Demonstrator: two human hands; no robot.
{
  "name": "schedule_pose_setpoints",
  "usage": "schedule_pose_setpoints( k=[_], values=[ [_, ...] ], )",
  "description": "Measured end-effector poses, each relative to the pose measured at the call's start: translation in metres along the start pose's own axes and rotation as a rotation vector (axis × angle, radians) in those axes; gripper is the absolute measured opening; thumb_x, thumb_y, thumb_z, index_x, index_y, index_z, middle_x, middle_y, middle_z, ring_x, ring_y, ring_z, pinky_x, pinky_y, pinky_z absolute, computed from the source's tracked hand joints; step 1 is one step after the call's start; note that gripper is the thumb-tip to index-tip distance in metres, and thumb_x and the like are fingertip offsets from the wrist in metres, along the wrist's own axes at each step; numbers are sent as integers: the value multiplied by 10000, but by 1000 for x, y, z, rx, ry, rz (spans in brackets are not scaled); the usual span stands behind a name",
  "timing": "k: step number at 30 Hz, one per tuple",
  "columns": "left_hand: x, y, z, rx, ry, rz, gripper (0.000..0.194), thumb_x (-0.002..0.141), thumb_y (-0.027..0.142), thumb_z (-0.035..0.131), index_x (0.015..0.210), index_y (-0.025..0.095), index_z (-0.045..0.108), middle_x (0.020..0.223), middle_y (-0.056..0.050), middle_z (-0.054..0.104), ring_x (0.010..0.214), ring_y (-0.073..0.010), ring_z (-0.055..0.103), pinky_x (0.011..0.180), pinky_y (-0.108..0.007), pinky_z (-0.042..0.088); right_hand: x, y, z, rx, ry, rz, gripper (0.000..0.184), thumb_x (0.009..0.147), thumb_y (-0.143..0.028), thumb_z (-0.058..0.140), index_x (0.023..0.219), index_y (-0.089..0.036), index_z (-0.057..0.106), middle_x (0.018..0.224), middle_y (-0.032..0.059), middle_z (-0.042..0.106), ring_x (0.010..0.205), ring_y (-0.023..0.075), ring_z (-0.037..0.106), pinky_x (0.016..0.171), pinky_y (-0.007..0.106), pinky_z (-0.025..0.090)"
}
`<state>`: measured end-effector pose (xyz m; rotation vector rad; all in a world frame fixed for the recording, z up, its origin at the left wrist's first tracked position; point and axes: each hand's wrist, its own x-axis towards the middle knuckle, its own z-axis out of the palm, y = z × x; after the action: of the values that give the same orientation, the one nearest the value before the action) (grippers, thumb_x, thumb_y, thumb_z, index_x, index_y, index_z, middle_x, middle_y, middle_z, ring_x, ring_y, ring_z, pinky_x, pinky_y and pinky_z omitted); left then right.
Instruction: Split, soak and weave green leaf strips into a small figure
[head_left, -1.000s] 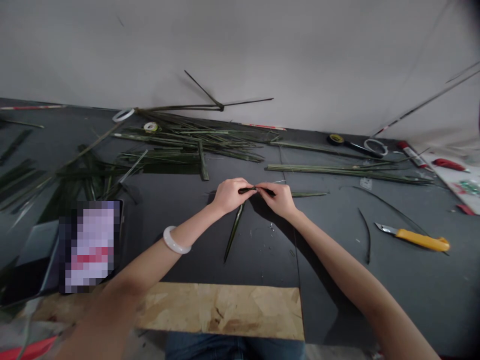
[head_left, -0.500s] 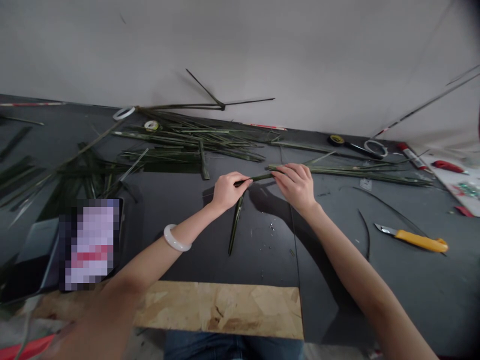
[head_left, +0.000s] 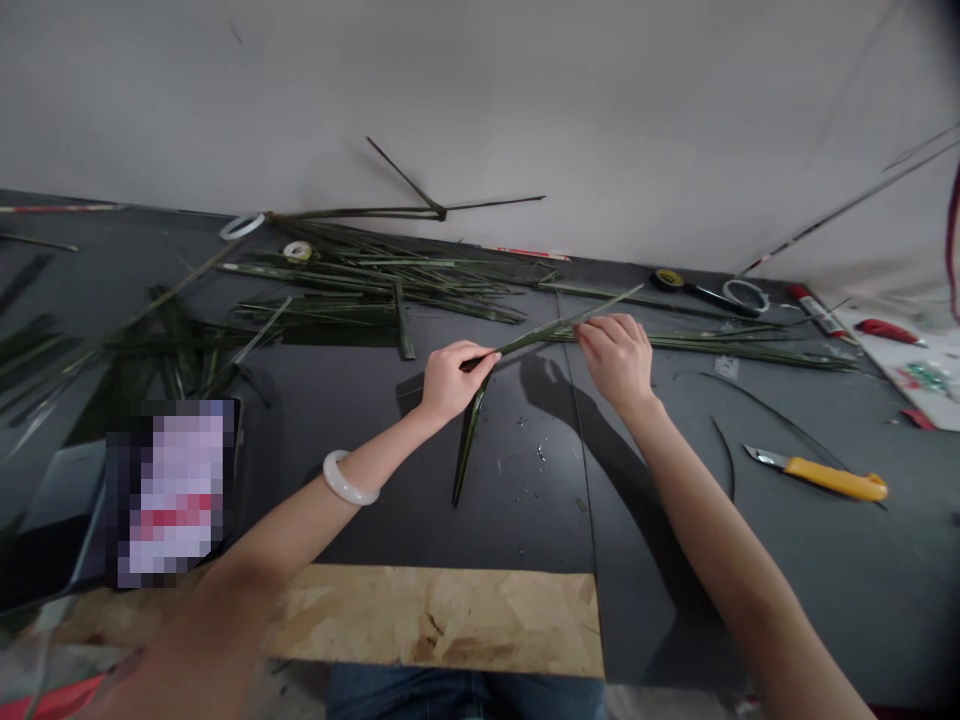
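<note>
My left hand pinches the end of a narrow green leaf strip between thumb and fingers. My right hand grips the same strip further along, and its thin tip sticks out past those fingers toward the upper right. A second dark green strip runs down from under my left hand and its pointed end rests on the dark grey table. A white bangle circles my left wrist.
A heap of long green strips lies at the back of the table. A yellow-handled utility knife lies to the right. A pixelated device sits at the left. A chipboard panel borders the near edge.
My hands have moved apart, with my right hand travelling right and up along the strip. The strip now lies straighter, and its thin tip shows beyond my right hand.
</note>
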<state>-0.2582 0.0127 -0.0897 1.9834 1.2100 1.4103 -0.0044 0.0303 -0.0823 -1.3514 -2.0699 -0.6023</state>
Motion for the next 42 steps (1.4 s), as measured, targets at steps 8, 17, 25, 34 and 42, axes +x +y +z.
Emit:
schedule_pose_setpoints(
  k=[8,17,25,34,42],
  values=[
    [-1,1,0,-3,-19,21,120,825,255,636,800,185,731,762,-44,721,673,-143,654,579,-257,476,0,0,2,48,136,123,204,893,-291,530,1048,-207,633,969,104,620,831,212,537,720,353,470],
    [-2,1,1,-2,-18,32,127,832,279,633,819,200,731,788,-43,726,692,-149,662,598,-267,495,1,-8,0,298,174,207,193,892,-231,510,873,-225,702,912,83,688,869,221,619,792,393,503],
    [1,5,0,-24,61,79,105,826,243,650,824,178,732,805,-60,731,732,-158,673,662,-277,525,8,-39,-1,935,119,583,111,792,-261,607,859,-199,670,796,31,696,743,163,649,697,310,524],
    [-1,10,0,-17,73,143,112,833,249,643,825,177,729,801,-62,734,730,-156,676,660,-271,534,5,-67,6,1328,49,829,151,718,-323,701,807,-205,667,729,1,666,660,134,642,694,313,549],
    [-3,11,0,-25,62,144,123,840,263,634,853,183,727,808,-59,730,730,-151,671,649,-258,534,0,-80,-5,1456,-112,557,162,727,-357,697,826,-229,707,1048,39,638,839,163,642,827,358,535]
  ],
)
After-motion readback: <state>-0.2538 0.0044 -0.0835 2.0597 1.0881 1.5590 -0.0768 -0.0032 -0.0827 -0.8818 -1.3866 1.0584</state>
